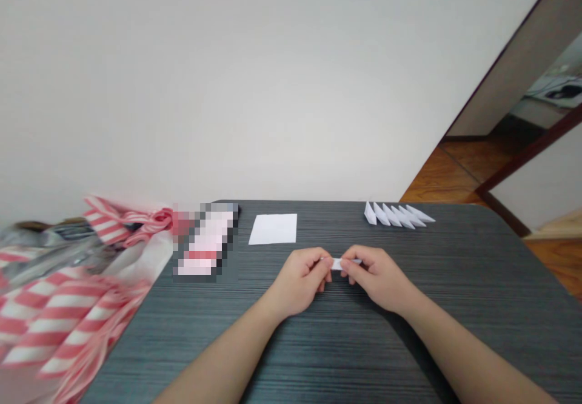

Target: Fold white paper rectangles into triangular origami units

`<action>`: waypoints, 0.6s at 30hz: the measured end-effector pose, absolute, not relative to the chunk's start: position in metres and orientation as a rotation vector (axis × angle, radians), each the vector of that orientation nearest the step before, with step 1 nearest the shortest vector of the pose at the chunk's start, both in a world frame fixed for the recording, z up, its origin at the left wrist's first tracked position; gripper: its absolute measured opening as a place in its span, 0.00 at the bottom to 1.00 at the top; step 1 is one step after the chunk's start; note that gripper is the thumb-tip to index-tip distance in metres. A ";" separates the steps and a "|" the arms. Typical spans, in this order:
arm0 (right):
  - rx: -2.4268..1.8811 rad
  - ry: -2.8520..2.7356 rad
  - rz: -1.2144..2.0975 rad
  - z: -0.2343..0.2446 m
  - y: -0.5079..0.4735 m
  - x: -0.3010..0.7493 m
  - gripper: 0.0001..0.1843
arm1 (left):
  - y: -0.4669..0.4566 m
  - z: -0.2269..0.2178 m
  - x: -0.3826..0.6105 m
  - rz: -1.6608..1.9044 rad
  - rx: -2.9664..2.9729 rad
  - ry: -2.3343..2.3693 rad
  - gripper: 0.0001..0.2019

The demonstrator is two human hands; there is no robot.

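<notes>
My left hand (300,279) and my right hand (375,278) meet above the table, their fingertips pinching opposite ends of a small folded strip of white paper (337,264). Behind them lies a flat white paper sheet (273,229). Further back on the right stands a row of several folded white paper triangles (398,215), overlapping one another. Neither hand touches the sheet or the row.
The dark grey wood-grain table (345,343) ends in a rounded corner at the far right. A red-and-white striped bag (54,313) bulges in at the left, beside a pixelated pink-and-white item (207,243). Beyond the table are a wall and wooden floor.
</notes>
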State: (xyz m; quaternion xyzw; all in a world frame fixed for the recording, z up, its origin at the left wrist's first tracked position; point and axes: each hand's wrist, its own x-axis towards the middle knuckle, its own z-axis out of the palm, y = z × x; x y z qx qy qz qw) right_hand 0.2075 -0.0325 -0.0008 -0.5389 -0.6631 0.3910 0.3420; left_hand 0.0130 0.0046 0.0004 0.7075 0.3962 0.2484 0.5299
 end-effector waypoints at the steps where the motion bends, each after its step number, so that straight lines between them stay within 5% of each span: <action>1: -1.413 -1.718 1.013 -0.001 -0.032 0.208 0.11 | 0.005 0.000 0.013 0.605 1.678 0.952 0.17; 18: -1.490 -1.601 0.976 -0.013 -0.029 0.221 0.12 | 0.007 -0.014 0.011 0.713 1.548 1.006 0.17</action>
